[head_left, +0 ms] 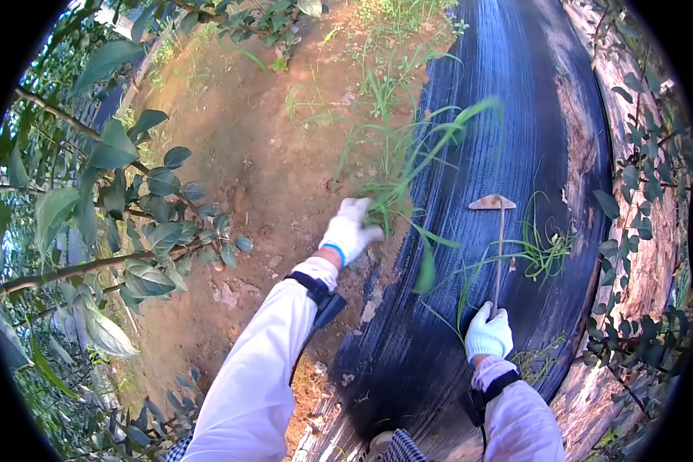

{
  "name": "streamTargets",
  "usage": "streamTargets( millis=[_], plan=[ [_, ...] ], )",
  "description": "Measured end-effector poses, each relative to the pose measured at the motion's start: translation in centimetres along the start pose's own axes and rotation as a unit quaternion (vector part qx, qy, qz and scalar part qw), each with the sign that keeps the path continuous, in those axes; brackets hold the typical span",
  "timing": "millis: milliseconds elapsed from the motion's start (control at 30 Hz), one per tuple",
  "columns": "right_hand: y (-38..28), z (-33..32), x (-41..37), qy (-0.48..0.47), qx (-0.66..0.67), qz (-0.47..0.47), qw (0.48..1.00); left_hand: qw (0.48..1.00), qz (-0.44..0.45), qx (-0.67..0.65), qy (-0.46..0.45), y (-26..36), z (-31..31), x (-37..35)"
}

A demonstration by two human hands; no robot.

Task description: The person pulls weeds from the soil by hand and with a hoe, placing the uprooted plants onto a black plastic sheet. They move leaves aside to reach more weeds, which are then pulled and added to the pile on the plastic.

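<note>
Head view: both hands are seen in white gloves, with white sleeves, above a black ground sheet [508,100] laid beside bare soil [239,154].

1. The left hand [350,231] is located at the left edge of the ground sheet, where sheet and soil meet. It is clenched around the lower stems of a grass tuft [396,181]. The blades of the tuft are spread upward and to the right, over the sheet.
2. The right hand [488,333] is closed around the near end of a hoe [500,254]. The long axis of the hoe is directed almost straight away from the person, along the middle of the sheet.
3. The hoe blade [492,202] is set crosswise at the far end, on or just above the sheet; contact cannot be confirmed. It lies to the right of the grass tuft and apart from it, roughly level with the left hand. The left hand is the nearer one to the tuft.
4. Loose green weeds [547,254] are seen on the sheet, just right of the handle.
5. Leafy branches [131,223] are present along the left side, over the soil.
</note>
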State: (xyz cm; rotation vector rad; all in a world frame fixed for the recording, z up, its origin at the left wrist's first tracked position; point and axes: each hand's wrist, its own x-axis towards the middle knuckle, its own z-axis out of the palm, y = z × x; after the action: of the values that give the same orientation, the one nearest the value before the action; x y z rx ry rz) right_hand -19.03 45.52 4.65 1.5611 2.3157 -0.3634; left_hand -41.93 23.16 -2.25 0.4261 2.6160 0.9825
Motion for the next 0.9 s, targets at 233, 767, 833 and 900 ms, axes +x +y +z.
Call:
streamTargets(
  millis=[233,767,833,900],
  plan=[
    [-0.3,-0.2,0.3,-0.006,-0.002,-0.002,1.0,0.996,0.073,0.022,0.04,-0.4,3.4,2.8],
    [0.6,-0.1,0.7,-0.027,0.003,-0.012,1.0,0.996,-0.06,-0.073,0.003,7.0,0.5,1.0],
    [0.5,-0.8,0.3,-0.032,0.009,-0.023,0.999,0.987,0.052,-0.133,-0.066,13.4,-3.0,2.9],
    [0.6,-0.8,0.6,-0.038,0.014,-0.028,0.999,0.933,0.041,-0.208,-0.293,23.5,-7.0,2.1]
  ],
)
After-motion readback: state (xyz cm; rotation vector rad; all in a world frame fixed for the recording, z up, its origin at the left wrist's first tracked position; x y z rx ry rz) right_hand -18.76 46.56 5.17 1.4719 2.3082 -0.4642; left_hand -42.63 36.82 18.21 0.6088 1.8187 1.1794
